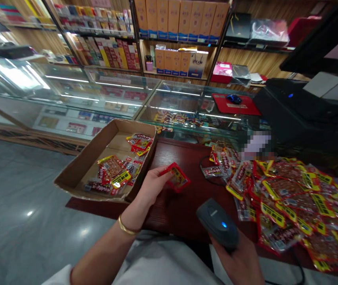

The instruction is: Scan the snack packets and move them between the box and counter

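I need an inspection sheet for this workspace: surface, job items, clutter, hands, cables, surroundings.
Surface: dark red wooden tabletop.
Job's things: small red plastic packet; dark grey handheld scanner, blue light lit; open brown cardboard box holding several plastic packets.
Clutter: overlapping heap of red, yellow and clear packets on the right; a pixelated patch hides something behind it.
Hands: left hand pinches the small red packet; right hand grips the scanner.
Cables: thin black cable by the heap's left end; its ends cannot be traced.
Surroundings: glass display counter; black mouse on a red mat; tall tan boxes shelved behind.
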`<action>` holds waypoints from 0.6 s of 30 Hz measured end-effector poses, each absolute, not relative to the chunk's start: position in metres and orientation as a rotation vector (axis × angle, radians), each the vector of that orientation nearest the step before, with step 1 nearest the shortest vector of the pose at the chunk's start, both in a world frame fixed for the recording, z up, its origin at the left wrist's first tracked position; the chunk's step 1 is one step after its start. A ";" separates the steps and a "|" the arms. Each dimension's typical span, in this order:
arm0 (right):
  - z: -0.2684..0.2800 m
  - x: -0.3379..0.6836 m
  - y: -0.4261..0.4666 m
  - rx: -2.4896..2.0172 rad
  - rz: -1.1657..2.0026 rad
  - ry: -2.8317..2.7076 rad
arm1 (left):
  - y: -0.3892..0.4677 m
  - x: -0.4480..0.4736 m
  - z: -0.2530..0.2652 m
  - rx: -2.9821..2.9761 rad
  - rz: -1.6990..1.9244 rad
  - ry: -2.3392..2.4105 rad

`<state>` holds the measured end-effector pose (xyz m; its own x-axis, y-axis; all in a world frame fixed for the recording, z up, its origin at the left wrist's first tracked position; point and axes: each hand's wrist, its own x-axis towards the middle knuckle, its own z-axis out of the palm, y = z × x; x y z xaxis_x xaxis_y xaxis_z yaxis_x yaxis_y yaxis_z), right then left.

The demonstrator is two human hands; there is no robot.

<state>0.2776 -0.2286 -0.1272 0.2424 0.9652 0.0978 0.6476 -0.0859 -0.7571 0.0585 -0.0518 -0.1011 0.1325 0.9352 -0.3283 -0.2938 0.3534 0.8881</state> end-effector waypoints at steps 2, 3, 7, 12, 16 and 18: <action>-0.128 0.276 -0.227 -1.820 0.560 -1.513 | -0.052 0.056 -0.101 0.926 1.025 1.102; -0.128 0.277 -0.227 -1.823 0.548 -1.533 | -0.051 0.055 -0.101 0.978 1.023 1.124; -0.126 0.284 -0.226 -1.803 0.539 -1.669 | -0.049 0.049 -0.101 1.041 0.991 1.195; -0.119 0.285 -0.229 -1.812 0.545 -1.655 | -0.047 0.046 -0.103 1.064 0.957 1.173; -0.120 0.282 -0.232 -1.832 0.585 -1.597 | -0.046 0.046 -0.105 1.138 0.962 1.205; -0.123 0.283 -0.233 -1.842 0.602 -1.603 | -0.046 0.046 -0.106 1.150 0.966 1.214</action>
